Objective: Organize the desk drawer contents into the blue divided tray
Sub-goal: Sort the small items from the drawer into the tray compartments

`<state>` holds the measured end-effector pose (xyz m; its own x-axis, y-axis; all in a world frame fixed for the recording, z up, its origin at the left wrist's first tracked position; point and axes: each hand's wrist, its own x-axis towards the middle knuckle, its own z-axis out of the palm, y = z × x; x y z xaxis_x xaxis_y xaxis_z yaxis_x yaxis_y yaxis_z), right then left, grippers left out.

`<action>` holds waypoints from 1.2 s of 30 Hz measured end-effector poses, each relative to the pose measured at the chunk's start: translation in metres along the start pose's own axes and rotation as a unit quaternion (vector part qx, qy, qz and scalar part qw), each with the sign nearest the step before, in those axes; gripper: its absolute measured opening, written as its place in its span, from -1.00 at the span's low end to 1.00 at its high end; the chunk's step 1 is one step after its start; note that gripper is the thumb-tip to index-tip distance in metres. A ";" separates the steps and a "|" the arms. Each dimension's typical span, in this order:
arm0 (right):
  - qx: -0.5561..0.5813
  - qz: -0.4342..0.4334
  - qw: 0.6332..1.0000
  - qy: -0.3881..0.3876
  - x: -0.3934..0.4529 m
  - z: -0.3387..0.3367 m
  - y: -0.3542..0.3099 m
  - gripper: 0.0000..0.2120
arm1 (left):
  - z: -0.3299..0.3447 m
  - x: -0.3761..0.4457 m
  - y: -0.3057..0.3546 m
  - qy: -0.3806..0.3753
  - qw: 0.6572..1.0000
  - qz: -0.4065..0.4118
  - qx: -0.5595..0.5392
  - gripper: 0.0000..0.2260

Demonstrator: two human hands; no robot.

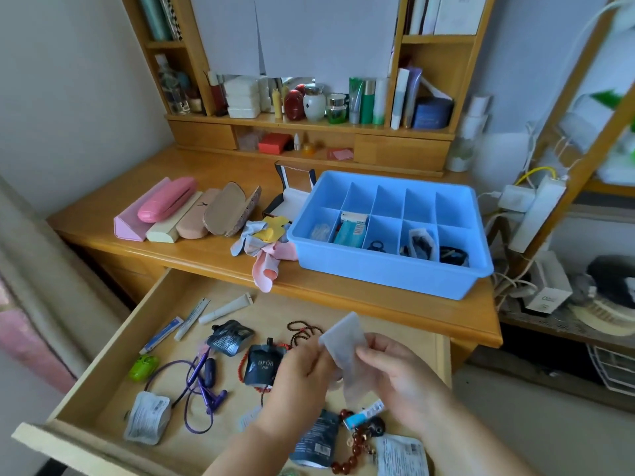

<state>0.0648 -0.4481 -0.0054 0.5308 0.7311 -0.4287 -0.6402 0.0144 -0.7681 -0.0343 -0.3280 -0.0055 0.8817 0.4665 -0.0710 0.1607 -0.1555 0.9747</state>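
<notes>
The blue divided tray (395, 269) stands on the desk at the right; its front compartments hold small packets, a teal box and dark bands. Below it the open drawer (113, 376) holds tubes, dark pouches (262, 366), a purple cord (201, 386), bead bracelets and white packets. Over the drawer both my hands hold a translucent white pouch (345, 345). My left hand (302, 376) pinches its left edge. My right hand (398, 372) grips its right side.
Several glasses cases (185, 211) lie on the desk at the left, with a heap of cloths (264, 242) beside the tray. Bottles and jars fill the shelf behind. A power strip and cables hang at the right.
</notes>
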 end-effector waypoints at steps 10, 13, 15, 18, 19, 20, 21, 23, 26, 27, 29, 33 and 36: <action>-0.249 -0.097 0.961 0.067 -0.012 -0.009 -0.023 -0.93 | 0.028 0.009 0.007 0.040 0.998 -0.005 -0.054 -0.83; -0.337 -0.104 0.934 0.060 -0.014 -0.015 -0.046 -0.80 | 0.026 0.021 0.011 0.002 0.997 -0.027 -0.069 -0.80; -0.387 -0.167 0.899 0.118 -0.014 -0.017 -0.076 -0.68 | 0.024 0.028 0.006 -0.012 0.998 -0.018 -0.061 -0.83; -0.489 -0.301 0.779 0.252 -0.007 -0.028 -0.141 -0.64 | 0.017 0.031 -0.011 0.016 0.999 -0.026 -0.021 -0.79; -0.533 -0.310 0.734 0.283 -0.001 -0.033 -0.164 -0.67 | 0.014 0.028 -0.018 0.025 0.999 -0.035 -0.014 -0.77; -0.582 -0.285 0.702 0.296 0.006 -0.037 -0.186 -0.71 | 0.012 0.025 -0.025 0.029 0.998 -0.048 -0.015 -0.76; -0.631 -0.232 0.682 0.288 0.015 -0.039 -0.205 -0.74 | 0.011 0.021 -0.031 0.031 0.997 -0.061 -0.017 -0.75; -0.711 -0.094 0.656 0.237 0.035 -0.033 -0.227 -0.77 | 0.008 0.010 -0.043 0.040 0.996 -0.083 -0.022 -0.74; -0.808 0.021 0.568 0.157 0.061 -0.015 -0.235 -0.72 | 0.005 -0.004 -0.055 0.054 0.992 -0.103 -0.042 -0.74; -0.822 0.033 0.550 0.142 0.069 -0.011 -0.235 -0.70 | 0.004 -0.008 -0.057 0.054 0.992 -0.107 -0.047 -0.74; -0.818 0.051 0.556 0.135 0.081 -0.008 -0.234 -0.68 | 0.002 -0.012 -0.060 0.058 0.991 -0.113 -0.052 -0.73; -0.844 0.050 0.513 0.146 0.089 -0.006 -0.213 -0.73 | 0.001 -0.013 -0.061 0.060 0.989 -0.125 -0.046 -0.72; -0.857 0.004 0.487 0.167 0.089 -0.015 -0.185 -0.77 | 0.000 -0.011 -0.062 0.059 0.989 -0.127 -0.043 -0.71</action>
<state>0.2387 -0.3955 0.0911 0.7757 0.5712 -0.2685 0.6102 -0.7874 0.0875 -0.0538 -0.3239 -0.0648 0.7590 0.5800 -0.2958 0.3283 0.0514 0.9432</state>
